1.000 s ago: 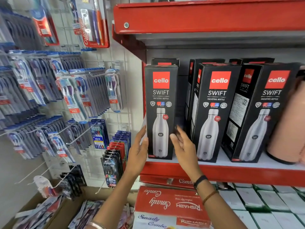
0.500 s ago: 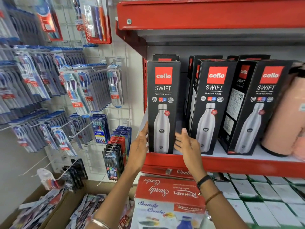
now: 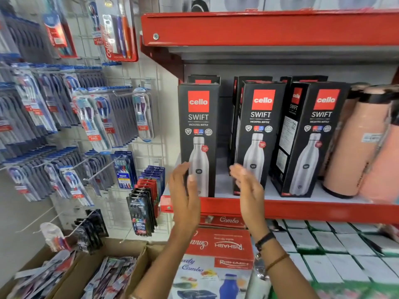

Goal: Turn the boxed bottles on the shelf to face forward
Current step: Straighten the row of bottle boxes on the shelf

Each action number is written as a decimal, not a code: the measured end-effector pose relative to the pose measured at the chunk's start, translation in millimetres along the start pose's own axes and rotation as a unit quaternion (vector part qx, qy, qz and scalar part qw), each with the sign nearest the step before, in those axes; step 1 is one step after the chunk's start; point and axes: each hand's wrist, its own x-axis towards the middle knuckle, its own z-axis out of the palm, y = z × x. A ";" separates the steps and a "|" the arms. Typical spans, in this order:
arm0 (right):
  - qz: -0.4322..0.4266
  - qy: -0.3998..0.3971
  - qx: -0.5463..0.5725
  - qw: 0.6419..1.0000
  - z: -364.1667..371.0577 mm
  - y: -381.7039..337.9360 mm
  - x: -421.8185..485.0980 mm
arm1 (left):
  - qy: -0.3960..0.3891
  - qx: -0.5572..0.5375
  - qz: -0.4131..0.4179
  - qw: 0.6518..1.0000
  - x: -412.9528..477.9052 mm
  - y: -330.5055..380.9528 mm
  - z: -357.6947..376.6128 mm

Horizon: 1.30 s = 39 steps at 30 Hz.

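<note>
Three black boxed bottles stand in the front row on the red shelf [image 3: 302,209]. The left box [image 3: 198,117] faces straight forward. The middle box [image 3: 260,126] is turned slightly, showing a thin strip of its left side. The right box [image 3: 319,130] is angled, its printed left side showing. More black boxes stand behind them. My left hand [image 3: 183,190] is in front of the left box's lower left corner, fingers apart, holding nothing. My right hand [image 3: 248,188] hovers open between the left and middle boxes, off both.
Peach flasks [image 3: 354,143] crowd the shelf's right end. A red shelf [image 3: 269,26] hangs close above the boxes. Toothbrush packs [image 3: 90,126] hang on a wire rack at left. A red combo box [image 3: 220,244] and white boxes [image 3: 334,244] lie below the shelf.
Both hands have let go of the left box and pulled back from it toward me, fingers spread. The left box stays facing forward on the shelf.
</note>
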 end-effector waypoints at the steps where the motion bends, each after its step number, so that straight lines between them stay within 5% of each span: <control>1: -0.028 0.031 -0.008 0.999 -10.0 -0.4 1.9 | -0.014 -0.001 0.016 1.000 -4.5 4.7 9.2; 6: -0.047 0.073 -0.044 0.995 -55.5 2.0 24.2 | -0.190 -0.021 -0.021 0.981 -9.9 15.9 66.1; 10: 0.062 0.001 -0.039 0.997 -73.7 14.7 40.9 | -0.175 -0.094 -0.177 0.964 10.2 19.4 99.0; 13: 0.107 -0.020 -0.035 0.993 -78.1 19.8 47.3 | -0.177 -0.112 -0.210 0.955 20.3 18.6 105.1; 33: 0.077 -0.023 0.033 0.996 -99.8 3.3 23.6 | -0.183 -0.063 -0.167 0.967 -11.7 38.0 86.2; 36: 0.068 -0.039 0.038 0.996 -107.8 1.3 21.3 | -0.113 -0.070 -0.125 0.983 -18.7 39.0 93.3; 39: 0.019 0.029 0.051 0.998 -123.3 1.0 16.0 | -0.016 -0.063 0.003 0.998 -35.1 48.9 108.4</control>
